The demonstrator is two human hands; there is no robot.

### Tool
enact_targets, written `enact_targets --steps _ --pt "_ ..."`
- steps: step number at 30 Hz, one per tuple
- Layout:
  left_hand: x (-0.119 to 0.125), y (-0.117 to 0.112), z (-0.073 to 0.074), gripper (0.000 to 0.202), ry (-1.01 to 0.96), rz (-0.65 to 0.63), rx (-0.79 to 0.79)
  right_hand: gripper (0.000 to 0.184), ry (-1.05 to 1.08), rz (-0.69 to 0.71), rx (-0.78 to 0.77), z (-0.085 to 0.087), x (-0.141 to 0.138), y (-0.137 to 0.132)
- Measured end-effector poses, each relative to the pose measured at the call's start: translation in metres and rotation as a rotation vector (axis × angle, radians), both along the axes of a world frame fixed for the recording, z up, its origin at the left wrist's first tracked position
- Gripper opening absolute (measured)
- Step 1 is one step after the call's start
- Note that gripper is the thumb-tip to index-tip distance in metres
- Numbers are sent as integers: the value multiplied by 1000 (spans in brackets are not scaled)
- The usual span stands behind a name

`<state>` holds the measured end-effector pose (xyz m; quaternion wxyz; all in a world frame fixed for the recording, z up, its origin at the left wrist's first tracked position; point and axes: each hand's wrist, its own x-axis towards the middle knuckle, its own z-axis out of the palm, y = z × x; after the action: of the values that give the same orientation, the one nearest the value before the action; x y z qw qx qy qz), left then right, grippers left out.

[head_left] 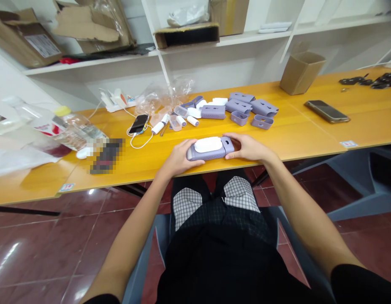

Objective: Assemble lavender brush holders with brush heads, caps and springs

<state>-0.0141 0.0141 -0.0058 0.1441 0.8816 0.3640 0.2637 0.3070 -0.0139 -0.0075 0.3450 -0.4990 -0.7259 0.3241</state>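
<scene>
A purple plastic case (211, 153) with a white insert (208, 144) on top lies on the yellow table (297, 135) near its front edge. My left hand (178, 158) grips the case's left end, fingers curled around it. My right hand (246, 147) holds the right end, fingers closed against it. Behind them lie several more purple cases (246, 107) and small white parts (192, 120), loose on the table.
A phone on a white cable (139, 123) and a crumpled clear bag (164, 95) sit left of the parts. A plastic bottle (73, 126) lies at far left. Another phone (327, 111) and a cardboard box (301, 71) are at right. Shelves with cardboard boxes stand behind.
</scene>
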Motion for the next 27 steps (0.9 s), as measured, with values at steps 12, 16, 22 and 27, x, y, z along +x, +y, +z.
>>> enact_targets --steps 12,16,22,27 --pt "0 -1 -1 78 33 6 7 83 -2 10 21 5 -1 -3" --pt "1 -1 -2 78 37 11 12 83 3 -17 26 6 -3 -4" --pt "1 0 -2 78 31 2 15 86 -92 -3 56 6 -5 -5" --pt "1 -1 1 79 56 24 1 89 -230 5 103 5 -5 -5"
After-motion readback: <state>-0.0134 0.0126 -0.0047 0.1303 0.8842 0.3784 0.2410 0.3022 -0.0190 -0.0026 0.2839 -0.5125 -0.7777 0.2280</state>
